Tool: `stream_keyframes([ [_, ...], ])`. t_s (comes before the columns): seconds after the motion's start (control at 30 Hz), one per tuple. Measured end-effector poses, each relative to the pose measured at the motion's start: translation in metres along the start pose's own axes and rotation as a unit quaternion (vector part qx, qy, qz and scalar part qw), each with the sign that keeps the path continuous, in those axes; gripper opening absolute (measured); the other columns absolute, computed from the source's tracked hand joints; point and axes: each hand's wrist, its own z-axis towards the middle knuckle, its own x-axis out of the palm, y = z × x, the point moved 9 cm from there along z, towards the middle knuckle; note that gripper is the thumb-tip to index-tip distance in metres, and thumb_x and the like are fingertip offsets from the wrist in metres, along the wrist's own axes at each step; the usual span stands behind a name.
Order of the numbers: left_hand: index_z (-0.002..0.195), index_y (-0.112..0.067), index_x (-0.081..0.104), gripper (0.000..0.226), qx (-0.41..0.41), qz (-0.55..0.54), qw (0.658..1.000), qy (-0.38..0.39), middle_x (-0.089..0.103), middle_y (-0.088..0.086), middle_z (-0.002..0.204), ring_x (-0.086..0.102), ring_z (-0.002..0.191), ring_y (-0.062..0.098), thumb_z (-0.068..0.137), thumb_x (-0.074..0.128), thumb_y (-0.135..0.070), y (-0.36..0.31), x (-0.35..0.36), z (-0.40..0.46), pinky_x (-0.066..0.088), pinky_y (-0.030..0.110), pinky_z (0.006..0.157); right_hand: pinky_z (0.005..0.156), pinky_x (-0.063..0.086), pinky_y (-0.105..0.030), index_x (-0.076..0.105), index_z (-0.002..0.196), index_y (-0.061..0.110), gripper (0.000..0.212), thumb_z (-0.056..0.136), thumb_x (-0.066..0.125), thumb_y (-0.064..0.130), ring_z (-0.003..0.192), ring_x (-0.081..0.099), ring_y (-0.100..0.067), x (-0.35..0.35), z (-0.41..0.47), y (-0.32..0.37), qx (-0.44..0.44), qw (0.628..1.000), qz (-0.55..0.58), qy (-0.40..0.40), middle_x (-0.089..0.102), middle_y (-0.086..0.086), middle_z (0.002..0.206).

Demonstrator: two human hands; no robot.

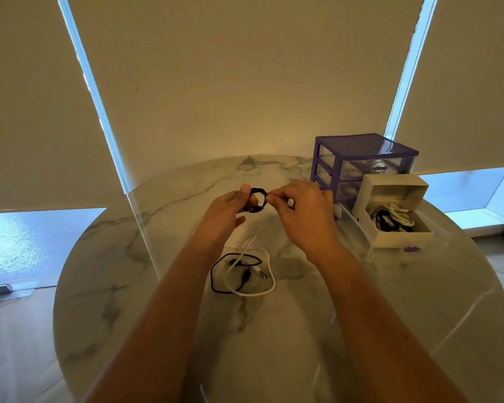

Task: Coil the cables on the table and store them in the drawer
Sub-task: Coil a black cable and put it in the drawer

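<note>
A small black cable coil point(258, 199) hangs above the table between both hands. My left hand point(227, 212) pinches its left side and my right hand point(304, 209) pinches its right side. Below them on the marble table point(128, 286) lie a loose black cable point(216, 274) and a loose white cable point(269, 274), tangled over each other. To the right, a purple drawer unit point(361, 146) has one clear drawer point(370, 245) pulled out. A white box point(402, 237) with several coiled black and white cables stands in that drawer.
Closed roller blinds point(245, 82) cover the windows behind the round table. Wood floor shows at the left and right edges. A purple drawer handle point(411, 249) faces me at the drawer's front.
</note>
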Motion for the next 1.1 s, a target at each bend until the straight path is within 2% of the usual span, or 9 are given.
stream_keyframes([
  [0.17, 0.093, -0.022, 0.070, 0.031, 0.001, 0.085, 0.996, 0.004, 0.072, -0.006, 0.092, 0.066, 0.086, 0.002, 0.096, 0.049, -0.045, -0.004, -0.001, 0.001, 0.041, 0.016, 0.074, 0.080, 0.021, -0.032, 0.073, 0.099, 0.032, 0.018, 0.092, 0.058, 0.038, 0.098, 0.048, -0.014, 0.003, -0.002, -0.002, -0.021, 0.998, -0.056, 0.007, 0.064, 0.010, 0.094],
  [0.3, 0.095, -0.023, 0.073, 0.027, 0.017, 0.139, 0.990, 0.012, 0.074, -0.007, 0.084, 0.066, 0.074, -0.002, 0.090, 0.059, -0.045, -0.005, -0.001, 0.001, 0.041, 0.008, 0.066, 0.083, 0.028, -0.037, 0.074, 0.100, 0.033, 0.018, 0.092, 0.058, 0.038, 0.099, 0.049, -0.017, 0.008, -0.002, 0.003, -0.050, 0.994, -0.095, 0.018, 0.065, 0.008, 0.093],
  [0.47, 0.085, -0.029, 0.076, 0.008, 0.041, 0.132, 0.990, -0.001, 0.074, -0.010, 0.078, 0.065, 0.074, -0.007, 0.084, 0.070, -0.034, -0.005, -0.011, 0.002, 0.044, 0.015, 0.072, 0.081, 0.024, -0.035, 0.073, 0.103, 0.033, 0.020, 0.092, 0.057, 0.039, 0.099, 0.047, -0.019, 0.013, -0.002, 0.004, -0.069, 0.994, -0.079, 0.033, 0.064, 0.006, 0.092],
  [0.67, 0.080, -0.023, 0.073, 0.009, 0.007, 0.046, 0.997, -0.054, 0.073, -0.006, 0.076, 0.064, 0.075, 0.008, 0.088, 0.067, -0.024, 0.000, -0.029, 0.006, 0.053, 0.022, 0.072, 0.075, 0.020, -0.021, 0.071, 0.114, 0.020, 0.024, 0.092, 0.060, 0.020, 0.100, 0.048, -0.024, 0.025, 0.002, -0.019, -0.059, 0.995, -0.029, 0.079, 0.064, -0.005, 0.098],
  [0.83, 0.087, -0.016, 0.073, 0.010, -0.010, -0.006, 1.000, -0.029, 0.072, -0.002, 0.076, 0.064, 0.070, 0.007, 0.090, 0.065, -0.021, 0.003, -0.026, 0.006, 0.053, 0.016, 0.061, 0.072, 0.031, -0.010, 0.071, 0.112, 0.013, 0.023, 0.092, 0.061, 0.015, 0.091, 0.048, -0.010, 0.028, 0.002, -0.040, 0.024, 0.994, 0.059, 0.084, 0.060, -0.004, 0.103],
  [0.93, 0.086, -0.017, 0.073, 0.010, -0.013, -0.006, 1.000, -0.008, 0.071, -0.002, 0.076, 0.064, 0.070, 0.007, 0.091, 0.064, -0.020, 0.006, -0.020, 0.006, 0.053, 0.017, 0.063, 0.077, 0.037, -0.004, 0.072, 0.108, 0.015, 0.020, 0.092, 0.060, 0.012, 0.086, 0.048, -0.001, 0.025, 0.000, -0.049, 0.074, 0.988, 0.114, 0.070, 0.061, 0.003, 0.098],
  [1.0, 0.089, -0.018, 0.074, 0.009, -0.017, -0.010, 1.000, -0.001, 0.072, -0.004, 0.076, 0.064, 0.070, 0.008, 0.091, 0.065, -0.020, 0.008, -0.017, 0.006, 0.054, 0.018, 0.063, 0.086, 0.048, -0.012, 0.072, 0.105, 0.017, 0.021, 0.093, 0.058, 0.007, 0.085, 0.061, -0.007, 0.021, -0.002, -0.057, 0.150, 0.957, 0.245, 0.043, 0.066, 0.003, 0.092],
  [1.07, 0.093, -0.018, 0.074, 0.010, -0.016, -0.012, 1.000, 0.001, 0.071, -0.006, 0.074, 0.065, 0.070, 0.006, 0.090, 0.066, -0.021, 0.009, -0.015, 0.006, 0.053, 0.017, 0.063, 0.082, 0.057, -0.026, 0.071, 0.103, 0.015, 0.022, 0.093, 0.056, 0.003, 0.085, 0.068, -0.020, 0.021, -0.002, -0.057, 0.196, 0.907, 0.372, 0.022, 0.069, -0.003, 0.089],
  [1.1, 0.095, -0.018, 0.074, 0.011, -0.014, -0.012, 1.000, 0.002, 0.071, -0.006, 0.074, 0.065, 0.071, 0.006, 0.089, 0.066, -0.022, 0.008, -0.014, 0.006, 0.053, 0.017, 0.062, 0.077, 0.058, -0.025, 0.070, 0.103, 0.013, 0.022, 0.094, 0.054, 0.002, 0.083, 0.068, -0.022, 0.021, -0.002, -0.055, 0.203, 0.890, 0.408, 0.022, 0.069, -0.005, 0.090],
])
